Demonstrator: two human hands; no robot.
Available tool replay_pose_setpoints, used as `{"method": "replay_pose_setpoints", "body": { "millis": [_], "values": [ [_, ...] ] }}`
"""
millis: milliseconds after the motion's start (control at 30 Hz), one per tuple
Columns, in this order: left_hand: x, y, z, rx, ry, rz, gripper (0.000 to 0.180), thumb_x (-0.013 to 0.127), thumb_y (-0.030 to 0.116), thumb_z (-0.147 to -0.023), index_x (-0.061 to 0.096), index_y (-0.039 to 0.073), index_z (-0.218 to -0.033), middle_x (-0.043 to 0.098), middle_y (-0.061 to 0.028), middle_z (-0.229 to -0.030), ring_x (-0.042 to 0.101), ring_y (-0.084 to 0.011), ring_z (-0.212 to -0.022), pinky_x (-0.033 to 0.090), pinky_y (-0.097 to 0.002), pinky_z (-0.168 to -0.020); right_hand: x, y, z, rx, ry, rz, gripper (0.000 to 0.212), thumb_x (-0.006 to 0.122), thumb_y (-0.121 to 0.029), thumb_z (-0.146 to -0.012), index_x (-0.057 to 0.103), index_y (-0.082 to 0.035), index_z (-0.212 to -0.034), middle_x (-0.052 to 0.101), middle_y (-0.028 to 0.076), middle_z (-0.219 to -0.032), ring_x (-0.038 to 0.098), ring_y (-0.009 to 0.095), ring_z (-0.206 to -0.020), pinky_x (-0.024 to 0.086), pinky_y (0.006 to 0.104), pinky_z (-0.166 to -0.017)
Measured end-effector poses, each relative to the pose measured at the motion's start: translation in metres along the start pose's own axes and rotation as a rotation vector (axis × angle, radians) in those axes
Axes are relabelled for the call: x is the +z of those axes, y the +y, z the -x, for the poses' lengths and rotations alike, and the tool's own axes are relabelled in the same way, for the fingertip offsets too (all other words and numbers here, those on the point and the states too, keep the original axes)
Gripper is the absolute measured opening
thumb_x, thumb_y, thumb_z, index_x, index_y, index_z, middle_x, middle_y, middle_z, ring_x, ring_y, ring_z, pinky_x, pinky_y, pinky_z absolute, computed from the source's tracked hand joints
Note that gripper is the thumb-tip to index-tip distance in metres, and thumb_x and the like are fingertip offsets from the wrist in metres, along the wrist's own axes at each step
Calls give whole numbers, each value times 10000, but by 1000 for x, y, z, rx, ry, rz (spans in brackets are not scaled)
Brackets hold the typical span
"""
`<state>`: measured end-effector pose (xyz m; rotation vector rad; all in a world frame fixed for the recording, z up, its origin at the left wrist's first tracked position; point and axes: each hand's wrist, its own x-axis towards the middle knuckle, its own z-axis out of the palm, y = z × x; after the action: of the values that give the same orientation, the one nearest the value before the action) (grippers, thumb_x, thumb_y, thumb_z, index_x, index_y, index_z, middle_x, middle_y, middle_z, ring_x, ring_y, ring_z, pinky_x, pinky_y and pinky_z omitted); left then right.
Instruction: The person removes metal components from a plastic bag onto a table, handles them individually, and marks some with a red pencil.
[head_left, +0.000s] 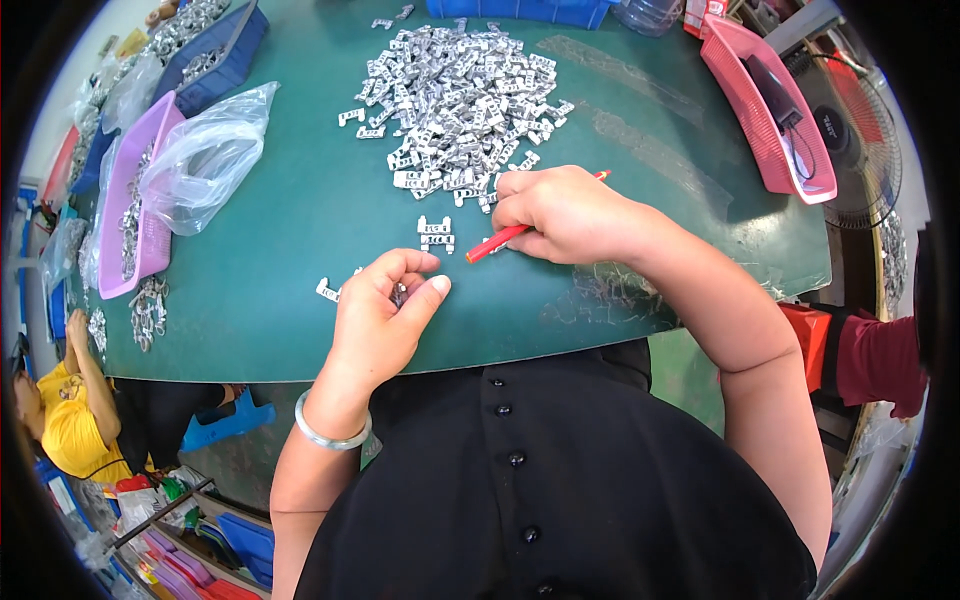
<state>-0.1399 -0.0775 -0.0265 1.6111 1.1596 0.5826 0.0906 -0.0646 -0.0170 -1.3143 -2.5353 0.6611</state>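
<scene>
My right hand (565,215) is closed around a slim red pen (495,243), which slants across under the fingers. Beside its fingertips lies a small white part, mostly covered by the hand. My left hand (380,315) is curled near the table's front edge, with small dark metal pieces (399,294) showing between thumb and fingers; their kind is too small to tell. Between the hands and the pile rest a few white bracket-like parts (436,235). Another such part (327,290) sits left of my left hand. Beyond them rises a big heap of the same parts (470,105).
A purple basket (150,230) of metal pieces, a clear plastic bag (215,160) and a blue bin (240,50) stand at left. A pink basket (735,90) holding a black device is at far right, near a fan (850,140). A person in yellow (75,425) sits at left.
</scene>
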Motion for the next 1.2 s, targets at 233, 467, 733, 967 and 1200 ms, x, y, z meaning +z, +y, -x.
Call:
{"method": "replay_pose_setpoints", "body": {
  "millis": [233,467,733,967,1200],
  "values": [
    [11,6,5,-329,-156,747,185,547,166,-845,592,6,-926,569,-16,-699,514,-75,-562,417,-190,-510,-2,-29,11,-215,279,-1,134,608,-128,-647,519,-66,-725,480,55,-730,550,242,-674,441,357,-544],
    [20,12,14,-137,-78,912,150,544,113,-844,595,10,-941,608,-51,-744,543,-83,-584,429,-200,-508,10,-48,21,-384,597,233,187,615,-113,-637,560,-55,-807,497,46,-719,536,215,-585,433,312,-486],
    [18,18,21,-117,-16,851,144,518,104,-853,586,0,-927,581,-47,-705,498,-89,-546,404,-210,-484,3,-54,30,151,414,-670,81,604,-76,-777,620,-30,-842,546,15,-715,516,90,-662,416,237,-599],
    [20,24,31,-88,-36,832,170,544,127,-845,589,1,-952,592,-42,-736,527,-89,-593,421,-205,-523,0,-66,33,358,273,-1047,139,625,-110,-779,609,13,-843,566,-9,-702,484,45,-659,411,216,-600],
    [10,29,51,-101,4,852,194,548,111,-837,556,-7,-990,597,-60,-787,550,-100,-629,445,-208,-557,-2,-78,26,333,213,-1081,159,630,-123,-764,613,14,-843,550,-13,-681,468,47,-631,394,216,-574]
  ]
}}
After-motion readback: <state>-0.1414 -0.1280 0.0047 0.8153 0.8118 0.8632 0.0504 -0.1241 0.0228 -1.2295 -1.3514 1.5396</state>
